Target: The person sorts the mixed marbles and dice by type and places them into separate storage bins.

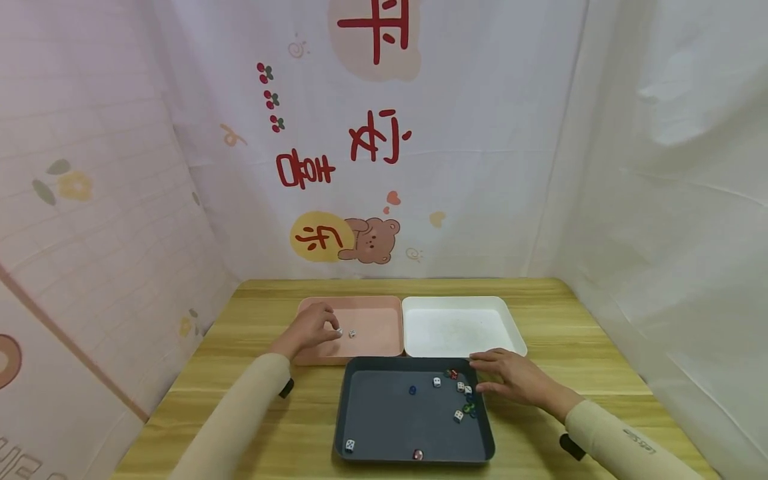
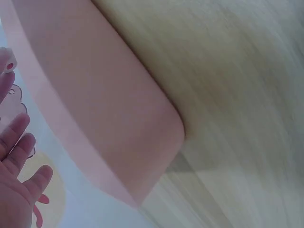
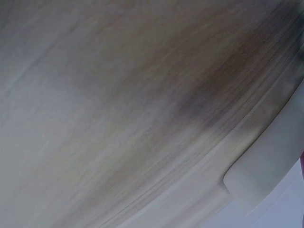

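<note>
In the head view my left hand (image 1: 313,328) is over the pink tray (image 1: 378,307), pinching a white die (image 1: 339,331) between thumb and fingertip. The left wrist view shows this die (image 2: 9,65) with a red pip at the fingertips, the other fingers apart. Another white die (image 1: 352,334) lies in the pink tray just right of it. My right hand (image 1: 513,377) hangs at the right rim of the dark grey tray (image 1: 384,417), fingers loosely extended, holding nothing. Near its fingertips lie white dice (image 1: 461,387), a red die (image 1: 453,375) and green dice (image 1: 468,408).
A white tray (image 1: 459,327) stands beside the pink one, behind the dark tray. Elsewhere in the dark tray lie a blue die (image 1: 413,390), a white die (image 1: 350,445) and a red die (image 1: 417,455). The trays rest on a wooden table (image 1: 558,320), with cloth hanging around it.
</note>
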Tool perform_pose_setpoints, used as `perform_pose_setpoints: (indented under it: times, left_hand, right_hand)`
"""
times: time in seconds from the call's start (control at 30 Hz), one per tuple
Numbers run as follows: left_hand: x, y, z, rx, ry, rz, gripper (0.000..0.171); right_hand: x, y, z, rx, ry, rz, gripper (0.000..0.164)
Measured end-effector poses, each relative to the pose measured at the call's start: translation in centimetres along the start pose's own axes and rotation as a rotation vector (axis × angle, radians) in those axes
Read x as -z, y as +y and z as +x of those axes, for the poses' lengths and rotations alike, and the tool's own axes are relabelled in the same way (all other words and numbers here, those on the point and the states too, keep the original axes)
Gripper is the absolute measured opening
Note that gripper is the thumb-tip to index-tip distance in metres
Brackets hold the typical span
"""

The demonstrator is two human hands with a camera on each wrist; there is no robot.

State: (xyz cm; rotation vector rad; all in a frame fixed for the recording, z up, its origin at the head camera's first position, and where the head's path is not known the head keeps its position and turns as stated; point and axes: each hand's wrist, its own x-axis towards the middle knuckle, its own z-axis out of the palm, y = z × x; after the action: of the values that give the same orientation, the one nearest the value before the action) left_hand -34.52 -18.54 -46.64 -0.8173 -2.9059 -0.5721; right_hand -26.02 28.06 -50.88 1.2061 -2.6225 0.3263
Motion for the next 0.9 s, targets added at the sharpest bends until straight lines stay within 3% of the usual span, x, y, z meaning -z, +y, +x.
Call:
perform_pose_setpoints:
  times: [0.4, 0.6, 0.9]
  left_hand:
    - [-1.1, 0.1, 0.9, 0.091, 0.01, 0.017, 0.011]
    - [-1.6, -0.1, 0.8, 0.149, -0.044, 0.022, 0.015]
    - [-1.5, -0.4, 0.7, 0.137, -0.045, 0.016, 0.015]
  right_hand:
    - [0.1, 0.0, 0.0, -0.034, -0.031, 0.002, 0.051]
    - [0.0, -0.1, 0.1, -0.023, -0.029, 0.008, 0.051]
    - [0.1, -0.2, 0.0, -0.013, -0.015, -0.003, 0.05]
